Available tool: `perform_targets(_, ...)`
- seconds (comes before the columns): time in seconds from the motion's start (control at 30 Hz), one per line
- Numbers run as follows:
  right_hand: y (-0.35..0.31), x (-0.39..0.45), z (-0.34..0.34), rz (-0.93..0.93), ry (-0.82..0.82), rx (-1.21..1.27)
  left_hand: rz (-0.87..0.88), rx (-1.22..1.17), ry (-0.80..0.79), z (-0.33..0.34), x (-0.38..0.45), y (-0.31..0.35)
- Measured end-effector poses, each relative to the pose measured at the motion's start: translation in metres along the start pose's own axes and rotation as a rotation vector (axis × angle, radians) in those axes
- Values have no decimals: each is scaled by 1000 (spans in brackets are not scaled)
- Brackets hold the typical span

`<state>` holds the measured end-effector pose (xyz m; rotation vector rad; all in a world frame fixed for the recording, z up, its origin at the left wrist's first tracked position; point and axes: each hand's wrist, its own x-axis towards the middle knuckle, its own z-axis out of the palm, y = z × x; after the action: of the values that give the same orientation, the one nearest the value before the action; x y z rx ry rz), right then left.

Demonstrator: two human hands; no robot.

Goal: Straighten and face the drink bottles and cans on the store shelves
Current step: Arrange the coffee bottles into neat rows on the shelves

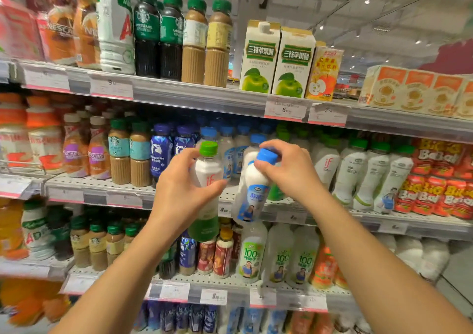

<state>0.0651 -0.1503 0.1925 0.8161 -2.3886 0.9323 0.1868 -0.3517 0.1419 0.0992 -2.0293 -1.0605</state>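
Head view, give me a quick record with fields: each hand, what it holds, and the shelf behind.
left hand: grips green-capped white bottle around its body
right hand: pinches blue-capped white bottle near its cap, bottle tilted
position: both bottles held in front of middle shelf
shelf row behind: blue-capped and green-capped white bottles

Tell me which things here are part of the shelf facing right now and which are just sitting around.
In hand: green-capped bottle, held by left hand; blue-capped bottle, held by right hand.

Just sitting: apple cartons, coffee bottles, price tags.
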Motion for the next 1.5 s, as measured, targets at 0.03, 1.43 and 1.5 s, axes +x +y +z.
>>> perform_targets(0.03, -5, 8, 5, -11, 10, 9, -4, -6, -22, -8, -5, -1)
perform_targets(1.43, 28, -132, 54, 346, -155, 112, -10, -89, -179, 79, -32, 35)
perform_targets(1.5, 42, -126, 43, 334, -90, 134, 37, -37, -238, 83, -27, 38)
